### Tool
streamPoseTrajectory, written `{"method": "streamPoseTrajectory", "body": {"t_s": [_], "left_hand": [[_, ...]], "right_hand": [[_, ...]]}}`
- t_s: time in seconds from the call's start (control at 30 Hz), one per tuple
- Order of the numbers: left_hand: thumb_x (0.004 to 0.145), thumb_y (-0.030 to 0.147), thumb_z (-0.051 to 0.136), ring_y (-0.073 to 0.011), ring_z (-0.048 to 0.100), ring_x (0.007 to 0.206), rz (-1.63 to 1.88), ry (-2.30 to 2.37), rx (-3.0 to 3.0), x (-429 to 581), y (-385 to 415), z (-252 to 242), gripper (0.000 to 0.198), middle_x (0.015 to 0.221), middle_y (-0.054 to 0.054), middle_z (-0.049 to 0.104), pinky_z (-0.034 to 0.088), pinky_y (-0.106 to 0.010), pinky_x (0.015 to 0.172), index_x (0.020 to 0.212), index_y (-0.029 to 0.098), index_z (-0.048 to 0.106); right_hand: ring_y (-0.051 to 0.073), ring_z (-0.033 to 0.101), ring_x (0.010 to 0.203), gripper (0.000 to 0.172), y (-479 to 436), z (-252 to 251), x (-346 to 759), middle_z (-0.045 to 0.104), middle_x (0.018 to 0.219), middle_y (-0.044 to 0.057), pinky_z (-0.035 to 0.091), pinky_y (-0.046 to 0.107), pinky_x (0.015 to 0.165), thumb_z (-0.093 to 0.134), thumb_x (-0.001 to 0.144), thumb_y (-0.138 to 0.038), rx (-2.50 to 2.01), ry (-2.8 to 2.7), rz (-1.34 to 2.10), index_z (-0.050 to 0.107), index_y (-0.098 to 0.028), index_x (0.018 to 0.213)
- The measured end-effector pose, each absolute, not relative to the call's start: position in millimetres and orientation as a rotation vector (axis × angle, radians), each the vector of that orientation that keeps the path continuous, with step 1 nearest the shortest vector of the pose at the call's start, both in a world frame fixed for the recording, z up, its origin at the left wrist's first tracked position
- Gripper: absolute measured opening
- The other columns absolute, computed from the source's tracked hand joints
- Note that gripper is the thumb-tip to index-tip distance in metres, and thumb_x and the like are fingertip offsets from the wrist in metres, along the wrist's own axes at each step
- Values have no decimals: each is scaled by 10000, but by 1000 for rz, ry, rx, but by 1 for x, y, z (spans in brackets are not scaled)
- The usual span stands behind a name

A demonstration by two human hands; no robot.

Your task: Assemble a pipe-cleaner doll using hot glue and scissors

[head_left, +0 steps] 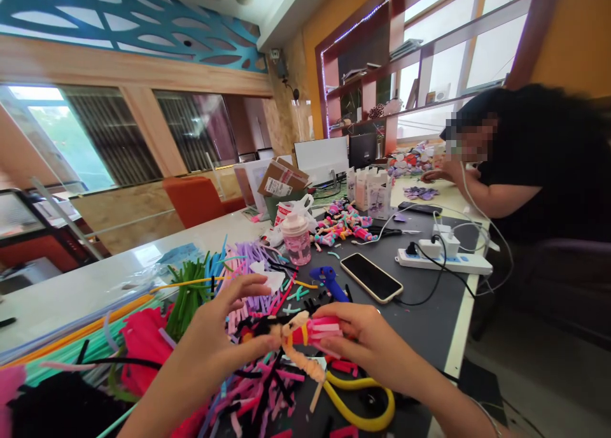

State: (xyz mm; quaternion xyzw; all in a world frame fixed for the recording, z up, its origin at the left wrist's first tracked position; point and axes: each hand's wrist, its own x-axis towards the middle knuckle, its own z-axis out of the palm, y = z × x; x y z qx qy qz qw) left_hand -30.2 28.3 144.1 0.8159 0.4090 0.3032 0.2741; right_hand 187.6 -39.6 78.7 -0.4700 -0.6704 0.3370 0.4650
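Note:
Both my hands hold a small pipe-cleaner figure above the table, near its front edge. The figure has a peach body, black fuzzy arms and a pink and red striped part. My left hand pinches the black and peach end between thumb and fingers. My right hand grips the pink striped end. Under them lie several cut pipe-cleaner pieces in pink, black and purple, and yellow-handled scissors.
A blue glue gun, a black phone and a white power strip lie on the dark mat. A pink bottle stands further back. Bundles of green, orange and red pipe cleaners fill the left. Another person works at the far right.

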Motion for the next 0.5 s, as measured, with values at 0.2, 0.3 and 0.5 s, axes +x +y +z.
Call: {"method": "streamPoseTrajectory", "body": {"t_s": [0.2,0.3,0.5], "left_hand": [[613,332,753,-261,561,1076,301,1003,2367,-21,23,136,636,1176,-36,625,410,-350,915,1209,293,535],[665,350,709,-234,582,969,179,1028,2392,-13,23,134,491,1045,-23,667,413,-298,807,1128,251,579],[709,371,659,-178,569,809,94,868,2392,-8,31,126,333,917,-11,679,394,-246,716,997,208,630]], "right_hand": [[130,595,727,238,-41,78,187,677,912,46,469,216,638,600,820,-292,-1153,-1731,771,668,-173,1014],[122,601,716,241,-42,80,186,685,916,36,472,218,666,613,815,-302,-1157,-1738,771,673,-176,1012],[138,628,764,206,-42,82,184,715,864,4,459,220,713,637,786,-255,-1268,-1739,684,692,-193,975]]}}
